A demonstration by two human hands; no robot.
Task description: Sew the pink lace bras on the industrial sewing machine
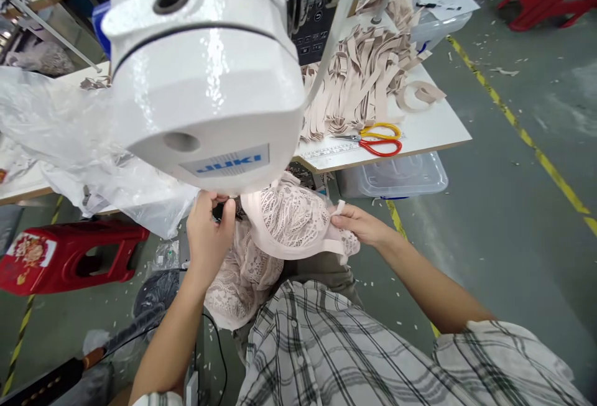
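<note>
White sewing machine [209,95] parts are seen nearest the camera. Pink lace bra [293,216] fabric is pinched at its right end by the right hand [361,224]; the left hand [209,229] is curled under the machine, its grip partly hidden, so what is held cannot be told. The bra is suspended above the lap. Beyond, scissors [383,147] and beige strips [354,76] are laid on a table [433,123].

Sewing machine [209,83]: glossy smooth casing. Garment [296,216]: openwork lace, smooth cloth edging. Strips [347,83]: matt cloth. Scissors [359,138]: metal blades. Stickered stool [107,235]: glossy plastic. Sheeting [69,120]: crinkled, shiny plastic.
</note>
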